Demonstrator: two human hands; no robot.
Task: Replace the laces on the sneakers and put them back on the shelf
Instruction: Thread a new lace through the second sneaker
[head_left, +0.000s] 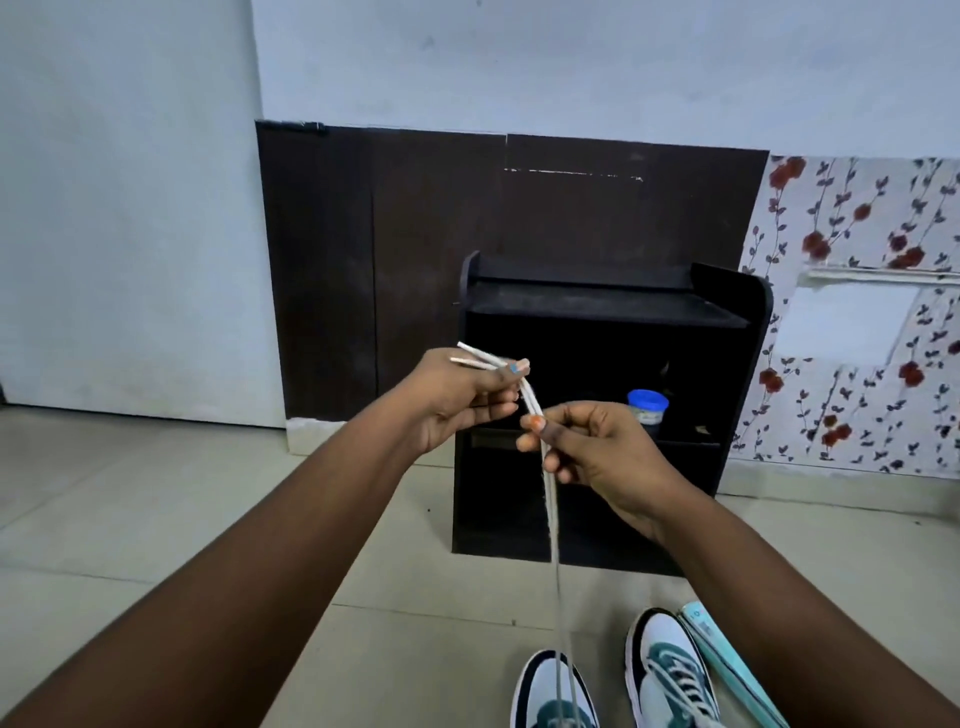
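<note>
Both forearms are bare, with no sleeve reaching them. The left hand (462, 400) shows a fingernail painted pale blue; the right hand (597, 447) shows a thumbnail painted orange. Other nails are too small to tell.

The shelf (608, 405) stands at 12 o'clock against the wall, its top board bare and open from above, while a jar (647, 411) blocks the right half of its upper bay. Both hands, left (462, 400) and right (597, 447), hold a taut lace (551, 519) that runs down toward 6 o'clock and cuts across the way to the shelf's front. Two sneakers (670, 675) and a flat box (727, 670) crowd the floor at 5 o'clock; bare tiles lie open from 7 to 10 o'clock.
</note>
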